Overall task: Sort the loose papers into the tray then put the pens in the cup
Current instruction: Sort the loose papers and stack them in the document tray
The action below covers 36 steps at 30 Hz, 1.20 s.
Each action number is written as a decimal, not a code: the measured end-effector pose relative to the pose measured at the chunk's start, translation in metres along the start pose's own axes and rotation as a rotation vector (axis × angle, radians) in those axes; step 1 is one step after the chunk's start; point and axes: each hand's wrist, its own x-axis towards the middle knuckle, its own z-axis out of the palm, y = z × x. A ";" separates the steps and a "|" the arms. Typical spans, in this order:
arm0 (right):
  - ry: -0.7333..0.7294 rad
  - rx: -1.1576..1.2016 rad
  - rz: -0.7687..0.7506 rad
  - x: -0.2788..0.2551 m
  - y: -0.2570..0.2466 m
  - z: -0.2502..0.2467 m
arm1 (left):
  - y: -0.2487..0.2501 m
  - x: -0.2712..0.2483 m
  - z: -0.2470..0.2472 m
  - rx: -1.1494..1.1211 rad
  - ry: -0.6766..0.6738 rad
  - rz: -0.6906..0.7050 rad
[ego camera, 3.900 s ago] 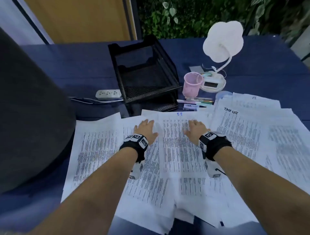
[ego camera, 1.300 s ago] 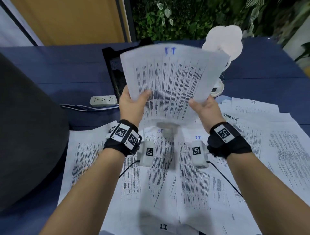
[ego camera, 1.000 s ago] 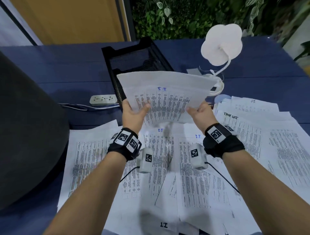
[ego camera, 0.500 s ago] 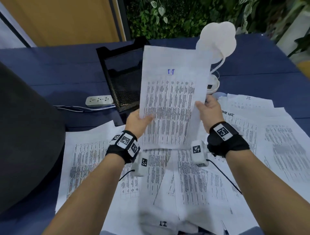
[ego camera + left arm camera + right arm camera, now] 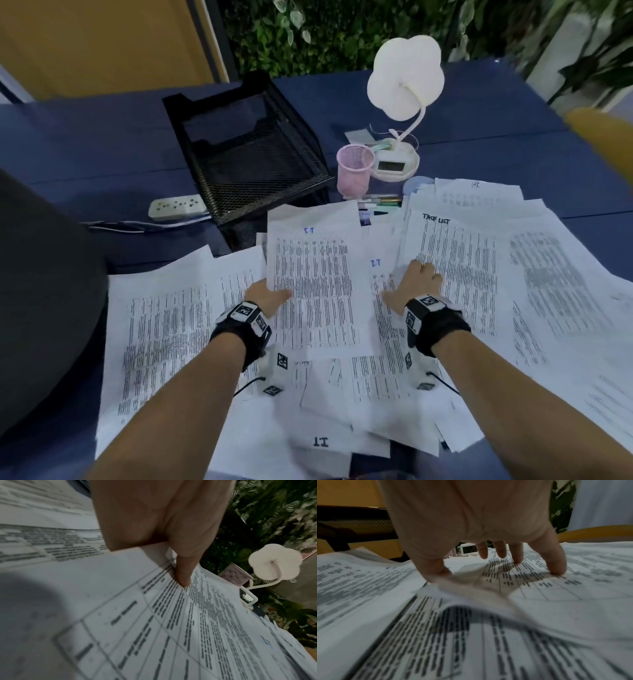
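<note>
A printed sheet (image 5: 313, 287) is held at its left edge by the left hand (image 5: 267, 299), the thumb lying on top and the fingers hidden beneath the paper. Its long axis runs from the near edge of the table toward the far edge, with the head of the page pointing at the black mesh tray (image 5: 246, 157). The tray stands beyond the grip, toward the far left of the table, and its open front is just past the sheet's far edge, so the left hand is judged the nearer one for a forward slide into it. The right hand (image 5: 416, 286) is set with fingers (image 5: 553, 563) spread and curved, tips pressing on the loose papers (image 5: 472, 274) to the right of the held sheet; a curled page edge is seen by the thumb, but whether it is pinched cannot be told. The papers are spread over most of the near half of the blue table (image 5: 89, 144). The pink cup (image 5: 354, 169) stands just right of the tray, and the pens (image 5: 380, 200) lie beside its base, partly covered by paper. A white lamp (image 5: 404, 89), a power strip (image 5: 176, 207) and a wall of foliage behind the far edge complete the room.
</note>
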 end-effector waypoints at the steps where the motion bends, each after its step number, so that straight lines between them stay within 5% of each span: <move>1: 0.025 0.073 0.003 0.000 0.000 -0.002 | 0.000 0.001 -0.001 0.012 -0.023 -0.005; 5: 0.028 0.131 0.020 0.000 0.008 -0.020 | -0.003 0.005 -0.006 0.041 -0.070 -0.045; 10: 0.017 0.376 -0.159 -0.021 -0.012 -0.046 | 0.001 0.003 -0.010 0.038 -0.103 0.008; 15: -0.250 0.580 -0.419 -0.050 -0.047 -0.037 | 0.003 0.007 -0.010 -0.150 -0.136 -0.043; 18: -0.398 0.760 -0.383 -0.051 -0.050 -0.036 | 0.004 0.010 -0.010 -0.245 -0.139 -0.087; 22: -0.067 0.347 -0.228 -0.023 -0.031 -0.033 | -0.003 0.017 -0.009 -0.338 -0.164 -0.137; 26: -0.078 0.145 0.020 -0.005 -0.013 -0.031 | 0.004 0.012 -0.005 -0.047 -0.108 0.022; 33: -0.286 0.402 -0.295 0.001 -0.013 -0.012 | 0.017 0.015 0.005 -0.115 -0.109 -0.054; 36: -0.216 0.444 -0.276 0.003 -0.010 -0.016 | 0.023 0.015 0.012 -0.040 -0.074 -0.027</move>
